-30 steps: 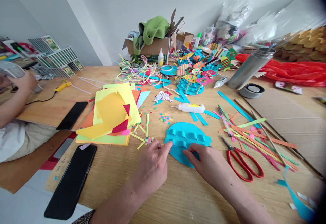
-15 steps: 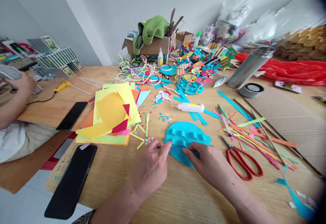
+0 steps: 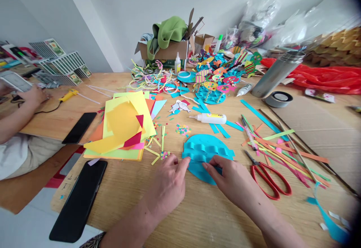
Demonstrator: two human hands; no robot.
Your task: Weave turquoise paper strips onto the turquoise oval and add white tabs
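Observation:
A round blue paper piece (image 3: 205, 141) lies on the wooden table, with rows of raised looped strips across it. My left hand (image 3: 170, 178) is closed at its lower left edge, fingertips pressed on a blue strip. On the right, my right hand (image 3: 228, 174) pinches the same strip near the piece's lower middle, thumb and index together. The strip's far end is hidden behind the right-hand fingers. A white glue bottle (image 3: 210, 118) lies just above the blue piece.
Red-handled scissors (image 3: 270, 180) and coloured paper strips (image 3: 284, 150) lie at right. Stacked coloured paper (image 3: 126, 124) and a black phone (image 3: 79, 201) are left. Behind stand a metal bottle (image 3: 278, 74) and a cardboard box (image 3: 165, 54). Another person's hand (image 3: 34, 96) holds a white device far left.
The other person's hand and white device have shifted slightly right. My two hands are nearly unmoved on the blue piece.

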